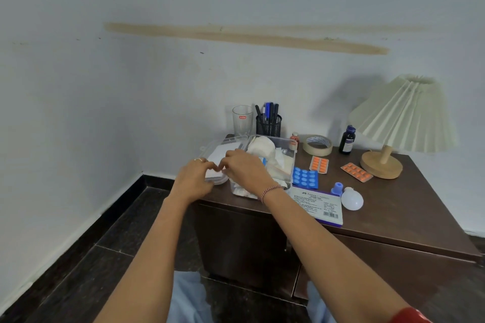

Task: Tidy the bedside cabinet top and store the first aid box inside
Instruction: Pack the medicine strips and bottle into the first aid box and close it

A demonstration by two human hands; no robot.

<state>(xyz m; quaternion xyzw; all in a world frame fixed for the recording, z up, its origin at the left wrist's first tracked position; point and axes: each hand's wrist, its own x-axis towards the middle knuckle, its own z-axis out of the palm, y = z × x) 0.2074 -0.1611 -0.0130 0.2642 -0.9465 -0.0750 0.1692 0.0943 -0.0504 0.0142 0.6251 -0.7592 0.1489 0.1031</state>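
Observation:
A clear plastic first aid box [284,162] stands open on the left part of the brown bedside cabinet [409,207], holding white gauze and packets. Its clear lid [214,148] lies at the box's left, over the cabinet's left edge. My left hand [193,178] and my right hand [245,169] meet at the lid's near corner, fingers curled on its rim. Beside the box lie a blue blister pack [304,178], two orange blister packs [319,164] [356,172], a stamp pad box [319,204], a white bulb [352,198] and a small blue cap [337,188].
At the back stand a drinking glass [242,120], a mesh pen holder [268,125], a tape roll [317,145], a dark bottle [347,140] and a small red-capped vial [295,137]. A pleated lamp [401,118] occupies the right rear. The wall is close behind; dark tiled floor lies left.

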